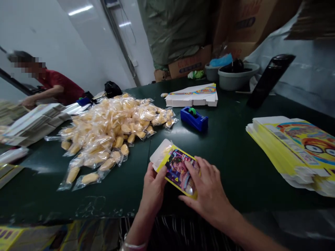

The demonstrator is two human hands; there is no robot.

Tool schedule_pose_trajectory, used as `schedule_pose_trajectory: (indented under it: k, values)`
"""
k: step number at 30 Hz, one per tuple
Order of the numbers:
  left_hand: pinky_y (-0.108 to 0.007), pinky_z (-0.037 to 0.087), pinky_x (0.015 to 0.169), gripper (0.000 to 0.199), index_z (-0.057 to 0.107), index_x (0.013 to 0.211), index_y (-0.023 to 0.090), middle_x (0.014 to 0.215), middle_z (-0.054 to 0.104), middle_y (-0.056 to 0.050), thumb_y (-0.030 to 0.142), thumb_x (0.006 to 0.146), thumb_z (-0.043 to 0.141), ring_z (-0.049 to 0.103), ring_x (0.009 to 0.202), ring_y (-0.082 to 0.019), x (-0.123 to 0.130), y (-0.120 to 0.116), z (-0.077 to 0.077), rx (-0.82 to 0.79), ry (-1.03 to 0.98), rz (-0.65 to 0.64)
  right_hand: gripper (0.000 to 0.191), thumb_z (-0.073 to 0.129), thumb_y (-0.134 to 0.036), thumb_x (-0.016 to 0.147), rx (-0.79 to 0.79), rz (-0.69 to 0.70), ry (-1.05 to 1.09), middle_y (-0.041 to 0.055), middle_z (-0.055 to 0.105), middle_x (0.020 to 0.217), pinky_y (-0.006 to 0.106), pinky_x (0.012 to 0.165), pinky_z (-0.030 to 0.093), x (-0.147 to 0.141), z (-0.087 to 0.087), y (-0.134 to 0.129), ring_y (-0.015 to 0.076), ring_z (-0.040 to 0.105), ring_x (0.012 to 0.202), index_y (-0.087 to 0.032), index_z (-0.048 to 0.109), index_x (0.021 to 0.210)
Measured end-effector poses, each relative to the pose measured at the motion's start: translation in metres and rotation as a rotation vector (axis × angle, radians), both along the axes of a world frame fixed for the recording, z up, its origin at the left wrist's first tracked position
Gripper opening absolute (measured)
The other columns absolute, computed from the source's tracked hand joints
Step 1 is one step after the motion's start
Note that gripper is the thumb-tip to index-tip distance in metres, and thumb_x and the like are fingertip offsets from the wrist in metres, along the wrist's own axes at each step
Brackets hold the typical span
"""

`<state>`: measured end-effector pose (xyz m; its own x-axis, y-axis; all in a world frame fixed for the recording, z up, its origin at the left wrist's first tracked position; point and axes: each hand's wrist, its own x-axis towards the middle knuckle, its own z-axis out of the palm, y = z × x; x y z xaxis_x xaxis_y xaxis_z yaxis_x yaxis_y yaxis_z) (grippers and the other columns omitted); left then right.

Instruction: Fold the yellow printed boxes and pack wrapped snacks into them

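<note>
Between my two hands is a small yellow printed carton [179, 167], tilted, with a white flap standing out at its upper left end. Something pale shows inside that open end. My left hand [154, 186] grips the carton's left edge, thumb on the printed face. My right hand [208, 188] is closed around the right end, its fingers lying over the picture. To the left of my hands spreads a heap of clear-wrapped, pale yellow oval pieces [110, 127]. A blue tape dispenser [194, 119] with a green core sits beyond the carton.
Flattened printed cartons [293, 150] are stacked at right, with another stack [192, 96] farther back. A black upright object [270, 82] and grey basins [237, 77] stand behind. A person in red [59, 87] sits at far left by more stacked cartons [36, 122].
</note>
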<state>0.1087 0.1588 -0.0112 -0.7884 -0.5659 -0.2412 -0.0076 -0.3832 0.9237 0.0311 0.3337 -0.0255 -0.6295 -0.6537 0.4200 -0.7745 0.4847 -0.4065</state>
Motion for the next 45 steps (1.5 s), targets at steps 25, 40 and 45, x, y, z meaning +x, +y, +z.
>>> schedule_pose_trajectory:
  k: [25,40,45]
  values:
    - [-0.019,0.039,0.031,0.029,0.065,0.107,0.025,0.050,0.053,0.006,0.016,0.080,0.059,0.047,0.030,-0.012,0.083,-0.023,0.089,-0.214,-0.762,-1.417,0.065,0.055,-0.022,0.092,-0.213,0.433,-0.908,0.0029,0.042,0.151,0.042,0.115,0.031,0.094,0.002,0.044,0.0240,0.042,0.135,-0.036,0.031,0.150]
    - [-0.022,0.057,0.081,0.024,0.077,0.096,0.026,0.098,0.078,-0.004,0.029,0.073,0.080,0.073,0.092,-0.019,0.125,0.025,-0.015,-0.242,-0.105,-0.099,0.051,0.065,-0.028,0.090,-0.634,0.253,-1.424,0.0036,0.058,0.125,0.033,0.096,0.048,0.095,-0.022,0.048,0.0207,0.058,0.113,-0.034,0.044,0.136]
    - [-0.022,0.055,0.085,0.012,0.080,0.086,0.023,0.101,0.076,-0.005,0.030,0.079,0.074,0.070,0.096,-0.019,0.130,0.018,-0.022,-0.293,-0.153,-0.318,0.011,0.062,-0.029,0.092,-0.509,0.161,-1.180,0.0026,0.062,0.108,0.024,0.080,0.050,0.089,-0.018,0.054,0.0176,0.060,0.100,-0.027,0.065,0.103]
